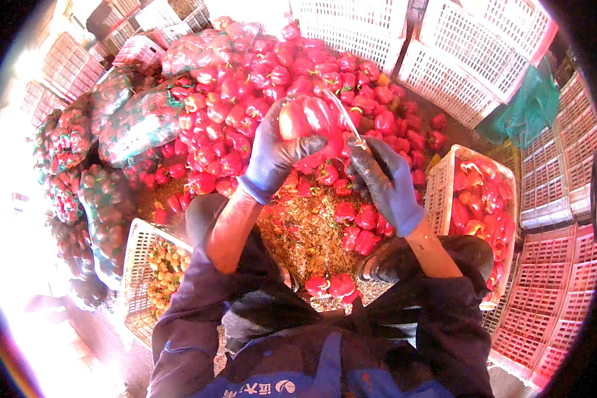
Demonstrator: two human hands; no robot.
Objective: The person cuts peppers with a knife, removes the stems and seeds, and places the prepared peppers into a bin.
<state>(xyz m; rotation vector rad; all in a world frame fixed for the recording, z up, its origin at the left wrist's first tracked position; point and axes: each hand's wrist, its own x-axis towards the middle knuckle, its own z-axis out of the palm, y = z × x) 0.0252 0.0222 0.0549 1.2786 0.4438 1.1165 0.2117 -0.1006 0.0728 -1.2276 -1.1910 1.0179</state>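
Raised in front of me is a large red bell pepper [310, 119], held by my left hand [276, 154] in a blue glove with dark palm and fingers. My right hand [386, 178], gloved the same way, is closed on the handle of a knife [340, 109]. Its thin, curved, pale blade points up and to the left, along the right side of the pepper. Whether the blade touches the pepper I cannot tell. Behind both hands spreads a big heap of red bell peppers [239, 99].
A crate of red peppers [456, 156] stands at my right. At my left, another crate [134, 265] holds small yellowish-green pieces. Full mesh sacks [139, 126] lie at the far left. Stacked crates [454, 60] line the back and right. A few peppers [341, 285] lie between my feet.
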